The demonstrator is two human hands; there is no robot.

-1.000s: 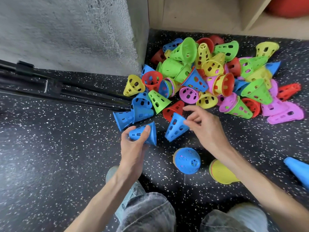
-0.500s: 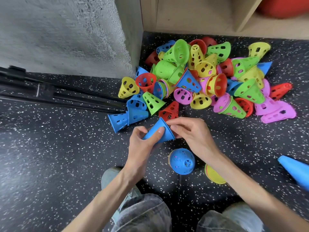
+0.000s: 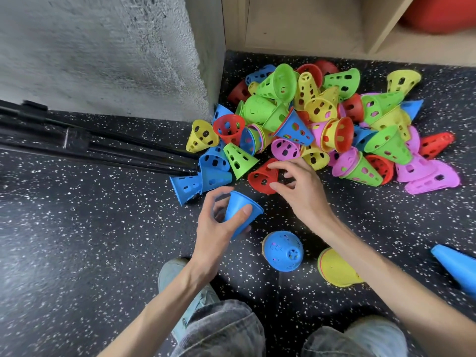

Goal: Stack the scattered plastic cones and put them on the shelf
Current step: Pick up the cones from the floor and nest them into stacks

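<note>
My left hand point(image 3: 215, 237) is shut on a short stack of blue cones point(image 3: 240, 206), held tilted just above the floor. My right hand point(image 3: 305, 190) reaches into the near edge of the pile, thumb and forefinger pinching the rim of a red perforated cone point(image 3: 260, 177) lying on its side. A big heap of green, yellow, pink, red and blue cones point(image 3: 322, 117) spreads over the floor beyond it. The wooden shelf point(image 3: 309, 27) stands behind the heap.
A blue-topped cone stack point(image 3: 283, 251) and a yellow-topped one point(image 3: 334, 270) stand by my knees. A solid blue cone point(image 3: 456, 266) lies far right. Black tripod legs point(image 3: 103, 150) run along the floor at left beside a concrete pillar point(image 3: 116, 60). Blue cones point(image 3: 188, 186) lie near the legs.
My right hand fitted a loose blue cone onto the one in my left hand, then let go and moved up to the red cone. The left hand dropped slightly with the stack.
</note>
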